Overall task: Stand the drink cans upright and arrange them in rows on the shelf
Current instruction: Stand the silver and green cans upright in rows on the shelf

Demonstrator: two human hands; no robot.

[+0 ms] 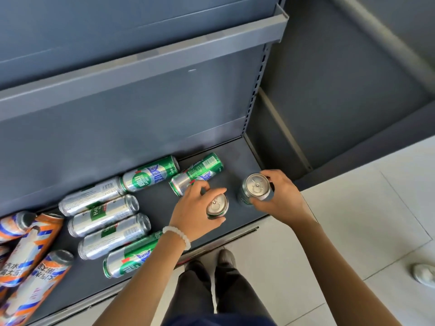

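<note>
Two slim aluminium cans stand upright at the right end of the bottom shelf, their round silver lids and pull tabs facing up. The left hand curls its fingers and thumb round the nearer green can, gripping it by the top rim. The right hand wraps thumb and fingers round the second upright can, which stands just to the right of the first and a little farther back; the two cans are near each other but not touching. A bracelet of smooth white beads circles the left wrist.

Behind the left hand a green-and-silver can lies on its side, angled toward the back panel, and another lies just left of it. Further left, more glossy cylinders of the same green-and-silver kind lie side by side, some touching along their lengths. At the far left a heap of orange, white and blue cans lies tilted one over another.

The shelf is matt dark grey painted metal, flat, with a plain back panel and a slotted upright at its right edge. An upper shelf of the same grey metal juts out above. The floor is pale glossy tile with thin joints. Dark trousers and dark shoes show below the arms, and a white shoe sits at the right edge
</note>
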